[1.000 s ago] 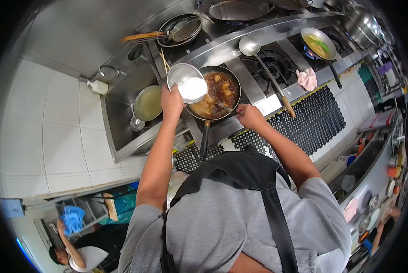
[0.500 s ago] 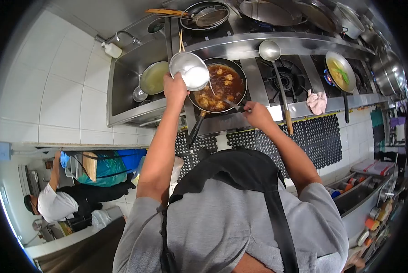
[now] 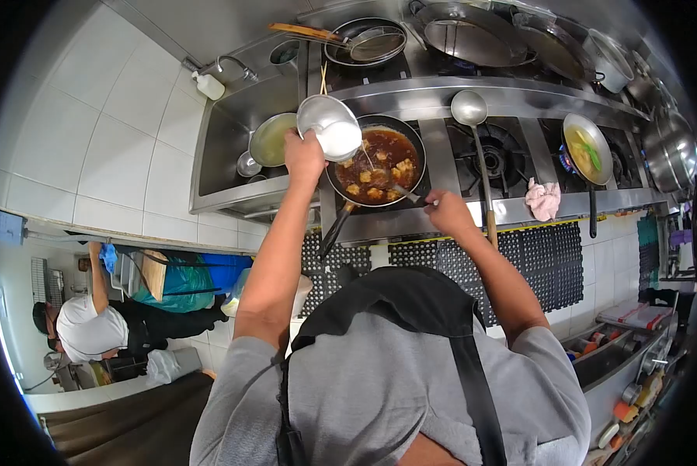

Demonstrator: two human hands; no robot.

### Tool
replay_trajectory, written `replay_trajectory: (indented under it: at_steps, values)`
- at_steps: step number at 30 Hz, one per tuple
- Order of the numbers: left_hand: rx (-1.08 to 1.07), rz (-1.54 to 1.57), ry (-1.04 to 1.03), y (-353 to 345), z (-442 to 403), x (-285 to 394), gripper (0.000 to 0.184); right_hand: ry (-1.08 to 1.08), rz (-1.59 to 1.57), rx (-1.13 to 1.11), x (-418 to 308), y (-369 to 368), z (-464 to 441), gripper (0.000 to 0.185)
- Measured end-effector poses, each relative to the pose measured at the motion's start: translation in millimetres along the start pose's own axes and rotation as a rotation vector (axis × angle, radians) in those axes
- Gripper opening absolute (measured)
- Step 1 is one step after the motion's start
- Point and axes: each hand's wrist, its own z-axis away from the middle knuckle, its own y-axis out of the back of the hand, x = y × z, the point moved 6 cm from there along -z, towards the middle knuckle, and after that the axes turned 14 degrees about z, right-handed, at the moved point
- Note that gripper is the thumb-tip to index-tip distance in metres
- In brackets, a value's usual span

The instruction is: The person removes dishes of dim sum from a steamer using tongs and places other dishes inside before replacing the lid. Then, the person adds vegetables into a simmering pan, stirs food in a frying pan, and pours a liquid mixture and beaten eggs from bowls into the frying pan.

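Note:
My left hand (image 3: 305, 158) is closed on the rim of a metal bowl (image 3: 315, 113), tilted over the pan's left side. White liquid (image 3: 339, 140) lies in the bowl, and a thin stream runs from its lip into the brown sauce (image 3: 385, 145). Several battered-looking pieces (image 3: 403, 168) sit in that sauce, in a dark frying pan (image 3: 420, 140) on the stove. My right hand (image 3: 451, 213) grips a dark-handled utensil (image 3: 412, 196) at the pan's lower right edge. The utensil's front end is in the sauce, so its shape cannot be told.
Right of the pan, a long-handled ladle (image 3: 469, 109) lies across a burner. Beyond are a pink cloth (image 3: 543, 199) and a small pan (image 3: 572, 124) of yellow food. A pot of yellowish liquid (image 3: 272, 140) stands left, by the sink. Another person (image 3: 92, 326) is at far left.
The view has shifted slightly. The pieces have moved about in the sauce and the utensil's tip has moved with my right hand. White liquid still streams from the tilted bowl.

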Motion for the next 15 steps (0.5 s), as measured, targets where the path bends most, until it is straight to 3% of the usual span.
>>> replay_trajectory:
  at_steps: [6,9,15]
  values:
    - [-0.046,0.019,0.016,-9,8,5,0.052,-0.059,-0.067,0.112,-9,-16,-30,0.019]
    - [-0.091,0.021,0.036,-13,9,7,0.054,-0.038,-0.09,-0.022,-23,-25,-21,0.02]
    - [-0.104,0.0,0.034,-11,9,5,0.052,-0.076,0.042,0.017,9,9,-8,0.02]
